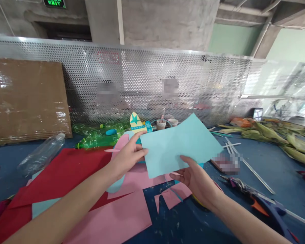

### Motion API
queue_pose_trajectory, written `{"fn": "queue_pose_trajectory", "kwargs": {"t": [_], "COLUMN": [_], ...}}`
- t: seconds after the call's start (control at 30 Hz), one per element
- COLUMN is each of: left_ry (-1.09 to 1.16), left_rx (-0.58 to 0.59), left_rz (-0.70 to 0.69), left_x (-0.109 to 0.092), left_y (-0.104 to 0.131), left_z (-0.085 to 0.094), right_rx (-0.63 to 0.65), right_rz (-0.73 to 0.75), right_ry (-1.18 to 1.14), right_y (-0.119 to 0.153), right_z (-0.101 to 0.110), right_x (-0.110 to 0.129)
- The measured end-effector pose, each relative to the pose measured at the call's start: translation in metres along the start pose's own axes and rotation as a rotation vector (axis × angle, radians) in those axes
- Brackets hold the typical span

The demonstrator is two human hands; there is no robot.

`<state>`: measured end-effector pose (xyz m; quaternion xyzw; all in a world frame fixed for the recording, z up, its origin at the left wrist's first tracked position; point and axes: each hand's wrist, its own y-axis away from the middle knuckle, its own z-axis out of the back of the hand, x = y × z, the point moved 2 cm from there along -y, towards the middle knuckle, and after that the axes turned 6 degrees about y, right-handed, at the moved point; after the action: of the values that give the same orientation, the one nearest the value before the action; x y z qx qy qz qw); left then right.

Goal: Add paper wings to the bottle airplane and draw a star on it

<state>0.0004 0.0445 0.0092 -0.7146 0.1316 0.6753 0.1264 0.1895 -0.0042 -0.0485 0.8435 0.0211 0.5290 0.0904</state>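
A light blue sheet (pixel 178 145), pointed at its right end, is held up above the table. My left hand (pixel 130 152) pinches its left edge between thumb and fingers. At the lower edge, my right hand (pixel 193 176) has its thumb on the front of the sheet and its other fingers below and behind, partly hidden. Pink sheets (pixel 122 217) and cut pink pieces (pixel 169 198) lie beneath the hands. Red sheets (pixel 66 176) spread out to the left. Behind the blue sheet stands a yellow shape with a teal star (pixel 134 119).
Green bottles (pixel 99 139) and a clear bottle (pixel 44 152) lie at the left, near cardboard (pixel 27 101). Cups (pixel 161 124) stand at the back. A glue gun (pixel 259 203), white sticks (pixel 256 174) and husks (pixel 266 135) lie at the right. A perforated panel (pixel 147 71) closes the far side.
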Motion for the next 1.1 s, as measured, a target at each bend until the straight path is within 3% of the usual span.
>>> {"fn": "queue_pose_trajectory", "kwargs": {"t": [0.17,0.33,0.63,0.87,1.1], "left_ry": [-0.136,-0.178,-0.233,-0.234,-0.076], "left_rx": [-0.011,0.030,0.108,0.054,0.098], "left_rz": [-0.033,-0.004,-0.018,-0.087,-0.048], "left_x": [-0.003,-0.008,-0.014,-0.023,-0.031], "left_y": [-0.010,-0.017,-0.011,-0.007,-0.005], "left_z": [0.018,0.032,0.029,0.033,0.043], "right_rx": [-0.175,-0.262,-0.077,-0.012,0.024], "right_rz": [0.122,0.204,0.161,0.175,0.237], "right_ry": [0.006,0.007,0.385,0.381,0.360], "right_y": [-0.009,-0.019,-0.017,-0.017,-0.018], "right_z": [0.013,0.026,0.028,0.034,0.039], "right_x": [0.003,0.015,0.032,0.039,0.043]}}
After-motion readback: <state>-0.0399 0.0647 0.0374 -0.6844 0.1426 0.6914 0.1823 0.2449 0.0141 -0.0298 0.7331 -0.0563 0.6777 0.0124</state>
